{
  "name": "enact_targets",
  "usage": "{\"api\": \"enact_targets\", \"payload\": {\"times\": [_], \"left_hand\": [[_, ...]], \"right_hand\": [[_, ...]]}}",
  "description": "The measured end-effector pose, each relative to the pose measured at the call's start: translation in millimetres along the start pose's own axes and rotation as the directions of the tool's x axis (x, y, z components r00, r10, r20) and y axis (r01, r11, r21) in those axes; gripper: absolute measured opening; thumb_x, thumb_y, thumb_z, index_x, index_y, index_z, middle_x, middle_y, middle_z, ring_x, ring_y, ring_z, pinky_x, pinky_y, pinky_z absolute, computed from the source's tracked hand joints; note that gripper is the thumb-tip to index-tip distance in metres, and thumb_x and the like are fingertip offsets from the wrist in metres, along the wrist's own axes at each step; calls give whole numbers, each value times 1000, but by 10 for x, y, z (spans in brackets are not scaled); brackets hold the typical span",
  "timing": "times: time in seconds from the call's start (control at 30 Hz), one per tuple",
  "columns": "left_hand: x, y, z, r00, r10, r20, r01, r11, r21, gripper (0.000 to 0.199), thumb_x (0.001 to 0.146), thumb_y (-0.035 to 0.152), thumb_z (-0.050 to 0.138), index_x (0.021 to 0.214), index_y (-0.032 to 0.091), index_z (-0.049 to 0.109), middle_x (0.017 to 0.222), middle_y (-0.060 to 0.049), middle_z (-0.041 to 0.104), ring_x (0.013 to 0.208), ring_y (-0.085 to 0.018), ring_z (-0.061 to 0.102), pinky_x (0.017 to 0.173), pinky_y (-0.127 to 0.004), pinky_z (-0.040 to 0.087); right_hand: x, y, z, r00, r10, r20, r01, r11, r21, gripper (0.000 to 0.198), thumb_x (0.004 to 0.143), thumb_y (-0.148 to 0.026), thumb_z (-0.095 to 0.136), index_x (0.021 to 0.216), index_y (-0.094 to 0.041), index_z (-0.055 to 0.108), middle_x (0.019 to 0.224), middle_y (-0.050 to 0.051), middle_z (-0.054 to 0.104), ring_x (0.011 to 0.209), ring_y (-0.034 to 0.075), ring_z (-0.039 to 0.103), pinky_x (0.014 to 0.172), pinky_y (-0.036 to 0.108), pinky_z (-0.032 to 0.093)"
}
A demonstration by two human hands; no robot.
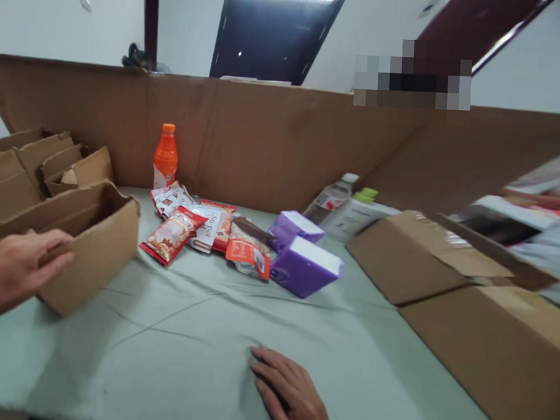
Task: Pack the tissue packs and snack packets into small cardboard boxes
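My left hand (20,263) grips the near flap of an open cardboard box (97,245) at the left of the table. My right hand (290,393) lies flat, fingers apart, on the pale green cloth (186,342) at the bottom centre and holds nothing. Beyond it lie several red snack packets (174,233), a small orange packet (248,255) and two purple boxes (305,264). An orange drink bottle (165,157) stands upright by the cardboard wall.
A tall cardboard wall (273,145) closes the back of the table. A clear bottle (331,203) and a white bottle with a green cap (358,213) lean at the right. Large cardboard boxes (489,318) fill the right side; more open boxes (26,162) stand far left.
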State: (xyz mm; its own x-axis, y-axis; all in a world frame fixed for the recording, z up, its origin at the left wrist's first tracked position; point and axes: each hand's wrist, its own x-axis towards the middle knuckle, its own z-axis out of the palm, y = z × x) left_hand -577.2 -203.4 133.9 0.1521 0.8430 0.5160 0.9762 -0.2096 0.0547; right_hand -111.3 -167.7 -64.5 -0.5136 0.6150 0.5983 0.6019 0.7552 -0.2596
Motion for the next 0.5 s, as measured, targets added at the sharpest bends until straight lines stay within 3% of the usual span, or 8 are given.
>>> {"api": "enact_targets", "payload": {"times": [0.07, 0.13, 0.23, 0.37, 0.43, 0.5], "left_hand": [[-57, 380, 28, 983, 185, -9, -185, 979, -91, 23, 99, 39, 49, 97, 24, 67, 80, 11, 73, 66, -11, 67, 66, -22, 47], [-99, 742, 65, 932, 361, 25, -345, 907, -241, 14, 99, 29, 52, 100, 26, 65, 79, 9, 73, 65, -12, 66, 62, -22, 47], [-133, 1153, 110, 893, 432, 129, -363, 858, -364, 24, 98, 11, 41, 93, 24, 61, 75, 2, 67, 64, -16, 60, 59, -28, 45], [-154, 1387, 86, 838, 475, 268, -333, 834, -440, 27, 96, 4, 39, 88, 22, 57, 78, 0, 61, 69, -18, 55, 65, -32, 45], [-153, 1425, 45, 825, 494, 275, -342, 823, -453, 26, 95, 4, 40, 88, 22, 57, 78, 0, 61, 69, -18, 55, 65, -32, 45], [-139, 1444, 7, 821, 497, 281, -346, 825, -447, 27, 95, 4, 41, 88, 22, 59, 78, -1, 61, 69, -19, 55, 66, -32, 45]], "right_hand": [[29, -13, -48, 996, 86, -11, -86, 995, 55, 20, 95, -27, 58, 96, -24, 78, 109, 9, 79, 97, 26, 77, 77, 40, 65], [84, -25, -141, 983, 179, -51, -172, 978, 118, 21, 95, -33, 59, 101, -24, 77, 112, 11, 78, 100, 27, 76, 80, 40, 65], [225, -89, -377, 959, 256, -119, -225, 948, 224, 24, 96, -34, 60, 114, -26, 73, 123, 11, 75, 112, 27, 72, 87, 40, 64], [464, -313, -760, 943, 250, -219, -148, 907, 395, 33, 98, -35, 55, 129, -28, 66, 137, 13, 66, 129, 33, 61, 97, 50, 58], [594, -451, -905, 943, 207, -261, -77, 897, 434, 41, 100, -44, 50, 136, -28, 61, 144, 15, 60, 135, 39, 55, 101, 59, 54], [738, -572, -983, 969, 89, -232, 6, 925, 379, 48, 97, -50, 51, 140, -30, 58, 145, 15, 58, 136, 42, 52, 102, 64, 50]]}}
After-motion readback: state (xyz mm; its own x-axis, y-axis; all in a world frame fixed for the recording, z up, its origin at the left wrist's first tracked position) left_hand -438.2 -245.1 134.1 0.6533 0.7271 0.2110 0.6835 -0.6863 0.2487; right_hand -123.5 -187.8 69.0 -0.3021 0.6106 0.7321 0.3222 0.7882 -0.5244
